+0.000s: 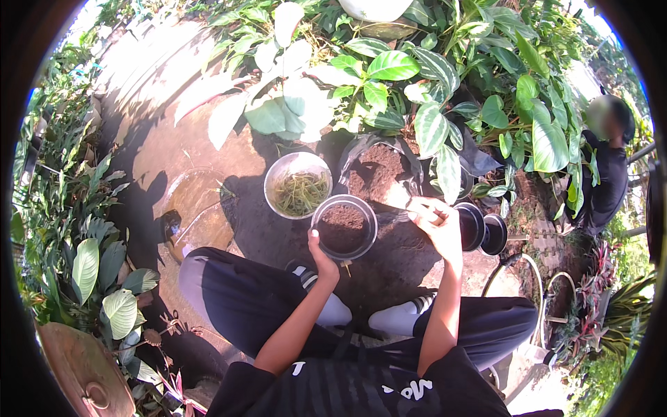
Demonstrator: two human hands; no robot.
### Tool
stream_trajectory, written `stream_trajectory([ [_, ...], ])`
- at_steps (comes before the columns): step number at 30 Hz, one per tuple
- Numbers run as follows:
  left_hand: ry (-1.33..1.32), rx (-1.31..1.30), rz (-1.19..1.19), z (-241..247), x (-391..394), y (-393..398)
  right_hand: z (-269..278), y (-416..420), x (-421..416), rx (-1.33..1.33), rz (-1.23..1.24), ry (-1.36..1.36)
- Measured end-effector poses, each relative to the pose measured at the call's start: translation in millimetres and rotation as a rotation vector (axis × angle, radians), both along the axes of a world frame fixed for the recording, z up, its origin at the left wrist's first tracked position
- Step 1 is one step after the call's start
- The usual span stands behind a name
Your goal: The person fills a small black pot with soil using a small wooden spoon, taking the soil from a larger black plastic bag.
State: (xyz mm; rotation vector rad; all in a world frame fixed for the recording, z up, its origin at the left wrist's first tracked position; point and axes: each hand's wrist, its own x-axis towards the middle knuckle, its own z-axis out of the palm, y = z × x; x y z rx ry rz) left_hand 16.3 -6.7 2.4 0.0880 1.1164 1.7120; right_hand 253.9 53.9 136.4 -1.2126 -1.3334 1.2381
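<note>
My left hand (324, 260) grips a round black plant pot (346, 251) by its left side, with the thumb near the rim. Dark brown soil (342, 221) partly fills the pot. My right hand (435, 221) is to the right of the pot, fingers bent together, at the near edge of a black plastic bag (350, 151) of soil (378, 167). A glaring bright patch (398, 195) lies by its fingertips; whether the fingers hold something there cannot be made out. A pale tub (270, 180) with cut grass-like stems (298, 193) stands behind the pot, to the left.
Empty black pots (494, 234) stand right of my right hand, with a pale hose (536, 271) nearer me. Leafy plants (437, 125) overhang the soil bag. A person in dark clothing (607, 177) is at far right. A terracotta-coloured vessel (86, 370) sits at lower left.
</note>
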Motion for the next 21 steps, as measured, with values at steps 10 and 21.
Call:
stream_trajectory([
  [10, 0.092, 0.087, -0.112, 5, 1, -2, 41, -18, -36, 0.043, 0.308, -0.431],
  [21, 0.119, 0.122, -0.128, 0, 0, -2, 60, -33, -56, 0.233, 0.166, -0.736],
])
